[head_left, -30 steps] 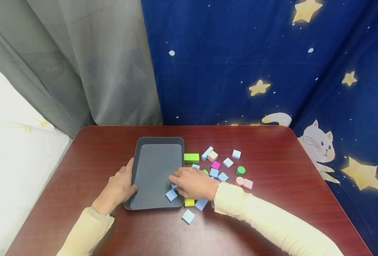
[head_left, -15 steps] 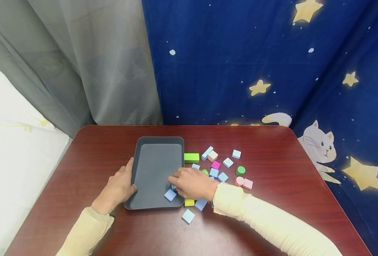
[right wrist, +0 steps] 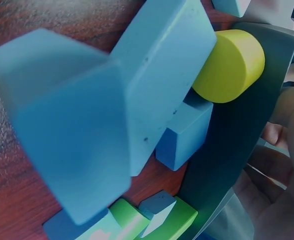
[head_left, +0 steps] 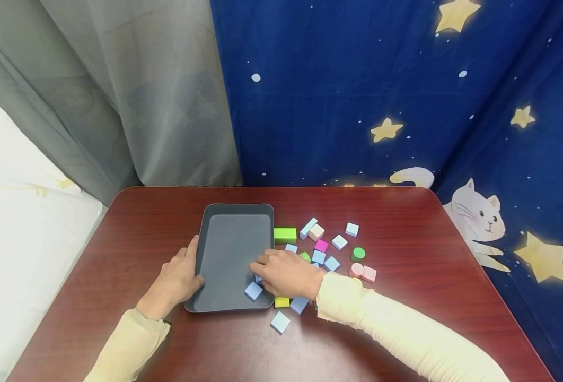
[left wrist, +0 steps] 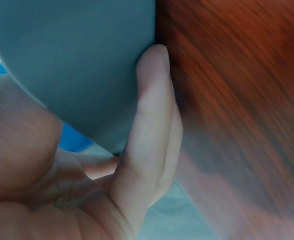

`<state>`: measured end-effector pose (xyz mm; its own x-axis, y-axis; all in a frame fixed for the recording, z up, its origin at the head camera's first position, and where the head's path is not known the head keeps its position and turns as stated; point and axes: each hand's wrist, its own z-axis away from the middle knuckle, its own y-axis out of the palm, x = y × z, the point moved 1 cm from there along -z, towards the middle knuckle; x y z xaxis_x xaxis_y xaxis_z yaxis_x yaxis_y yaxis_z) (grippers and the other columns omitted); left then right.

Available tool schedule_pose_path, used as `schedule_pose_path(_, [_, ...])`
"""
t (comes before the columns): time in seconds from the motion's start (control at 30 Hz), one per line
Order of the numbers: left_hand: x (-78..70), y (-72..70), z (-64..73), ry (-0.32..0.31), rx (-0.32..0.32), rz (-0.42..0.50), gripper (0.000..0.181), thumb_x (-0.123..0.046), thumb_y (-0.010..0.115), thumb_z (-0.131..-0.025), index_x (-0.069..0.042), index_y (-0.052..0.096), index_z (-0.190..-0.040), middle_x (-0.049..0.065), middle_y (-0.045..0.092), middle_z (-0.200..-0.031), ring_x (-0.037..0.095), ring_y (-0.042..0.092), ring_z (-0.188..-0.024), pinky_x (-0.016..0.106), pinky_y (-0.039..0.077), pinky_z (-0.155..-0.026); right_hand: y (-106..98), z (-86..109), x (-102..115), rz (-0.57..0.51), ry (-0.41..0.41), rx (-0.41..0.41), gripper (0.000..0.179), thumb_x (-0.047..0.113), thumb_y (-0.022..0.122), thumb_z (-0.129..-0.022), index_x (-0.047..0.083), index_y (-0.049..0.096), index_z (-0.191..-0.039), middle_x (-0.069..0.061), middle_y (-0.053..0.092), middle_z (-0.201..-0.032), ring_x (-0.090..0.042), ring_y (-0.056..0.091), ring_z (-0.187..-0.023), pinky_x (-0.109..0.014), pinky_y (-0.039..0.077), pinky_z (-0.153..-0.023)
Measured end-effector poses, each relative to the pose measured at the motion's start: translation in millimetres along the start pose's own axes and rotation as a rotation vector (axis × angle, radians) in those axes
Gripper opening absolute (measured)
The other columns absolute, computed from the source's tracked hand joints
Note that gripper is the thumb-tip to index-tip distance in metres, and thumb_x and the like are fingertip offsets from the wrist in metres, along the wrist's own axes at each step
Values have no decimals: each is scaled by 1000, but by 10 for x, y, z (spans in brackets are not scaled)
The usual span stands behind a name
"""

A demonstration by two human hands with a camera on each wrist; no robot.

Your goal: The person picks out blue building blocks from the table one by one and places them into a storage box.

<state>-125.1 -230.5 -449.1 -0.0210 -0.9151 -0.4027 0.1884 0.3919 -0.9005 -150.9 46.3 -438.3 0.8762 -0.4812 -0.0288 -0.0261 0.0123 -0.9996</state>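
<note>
From above the near edge of the table, we look forward and down across it to both far corners, with a grey curtain and a star-printed blue curtain behind. From the left wrist we look, very near, at the left hand on the wall of the dark grey tray. From the right wrist we look closely down on blue blocks beside the tray's right wall. Our head view shares the tray's left wall with one wrist view, its right wall and blocks with the other.
</note>
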Motion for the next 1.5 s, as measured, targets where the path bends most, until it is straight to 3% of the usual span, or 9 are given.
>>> schedule_pose_path(0.27, [0, 5, 4, -2, 4, 7, 102, -4, 77, -89, 11, 17, -169, 44, 52, -142, 54, 67, -98, 66, 56, -89, -12, 0, -14, 2, -5, 16, 32, 29, 81, -102, 17, 74, -131, 3, 76, -117, -13, 65, -101, -23, 55, -90])
schedule_pose_path(1.0, [-6, 5, -8, -4, 6, 3, 102, -4, 78, -89, 11, 16, -169, 45, 50, -144, 56, 66, -102, 68, 55, -91, -152, 114, -164, -22, -23, -78, 20, 24, 77, -103, 13, 76, -120, 0, 71, -104, -17, 65, -97, -29, 56, -92])
schedule_pose_path(1.5, [-5, 13, -2, 6, -10, -5, 101, -4, 78, -88, 11, 18, -168, 45, 52, -142, 54, 67, -99, 68, 55, -90, -144, 291, -255, -102, 42, -69, 29, 24, 77, -103, 14, 69, -129, -3, 68, -119, -18, 65, -104, -33, 57, -97])
